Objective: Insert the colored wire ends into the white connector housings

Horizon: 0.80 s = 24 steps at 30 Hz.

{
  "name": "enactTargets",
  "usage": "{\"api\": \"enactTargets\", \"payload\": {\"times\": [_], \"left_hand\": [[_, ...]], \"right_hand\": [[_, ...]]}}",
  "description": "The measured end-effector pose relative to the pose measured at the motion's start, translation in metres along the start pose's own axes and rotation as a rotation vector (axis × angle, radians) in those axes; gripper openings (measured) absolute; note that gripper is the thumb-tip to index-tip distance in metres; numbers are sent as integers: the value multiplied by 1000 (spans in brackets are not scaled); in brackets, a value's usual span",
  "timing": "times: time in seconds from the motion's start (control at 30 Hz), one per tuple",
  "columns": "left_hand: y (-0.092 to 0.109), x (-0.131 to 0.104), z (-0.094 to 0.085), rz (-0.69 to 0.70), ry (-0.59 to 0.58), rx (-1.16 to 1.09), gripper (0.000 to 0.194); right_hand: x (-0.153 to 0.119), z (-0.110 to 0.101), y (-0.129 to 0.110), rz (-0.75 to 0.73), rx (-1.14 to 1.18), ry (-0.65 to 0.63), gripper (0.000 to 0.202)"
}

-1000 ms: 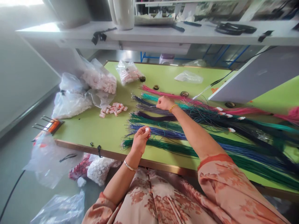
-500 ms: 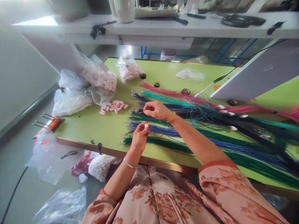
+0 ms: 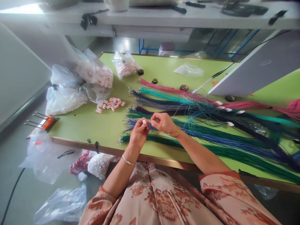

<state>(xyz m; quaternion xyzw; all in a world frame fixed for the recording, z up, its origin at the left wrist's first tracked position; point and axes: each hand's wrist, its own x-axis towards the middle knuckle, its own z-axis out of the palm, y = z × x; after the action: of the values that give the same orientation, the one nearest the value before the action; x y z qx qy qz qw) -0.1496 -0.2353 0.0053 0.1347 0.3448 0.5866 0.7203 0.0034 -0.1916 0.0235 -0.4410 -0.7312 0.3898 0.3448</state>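
Between the fingertips of my left hand [image 3: 139, 133] is a small white and orange connector [image 3: 144, 121]. My right hand [image 3: 164, 122] is pinched closed just right of it; whatever its fingertips hold is too small to make out. Both hands are over bundles of wires laid across the green table [image 3: 89, 125]: pink wires [image 3: 164, 87], teal wires [image 3: 161, 95], blue wires [image 3: 211, 143] and green wires [image 3: 222, 153]. A pile of similar connectors [image 3: 112, 104] lies left of the wire ends.
Bags of connectors [image 3: 93, 73] stand at the back left, beside a white bag [image 3: 65, 98]. An orange rack with metal prongs [image 3: 48, 123] sits at the left corner. Black tape rolls [image 3: 184, 87] lie behind the wires. A shelf [image 3: 150, 22] crosses above the table.
My right hand has come down and nearer to my left hand, beside the connector. More orange now shows on the connector. The view has shifted slightly.
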Motion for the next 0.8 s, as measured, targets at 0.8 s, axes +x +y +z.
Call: {"api": "enactTargets", "payload": {"times": [0.8], "left_hand": [[-9,-1,3,111,24,139,27]], "right_hand": [[-10,9,8,-64,-101,42,17]]}}
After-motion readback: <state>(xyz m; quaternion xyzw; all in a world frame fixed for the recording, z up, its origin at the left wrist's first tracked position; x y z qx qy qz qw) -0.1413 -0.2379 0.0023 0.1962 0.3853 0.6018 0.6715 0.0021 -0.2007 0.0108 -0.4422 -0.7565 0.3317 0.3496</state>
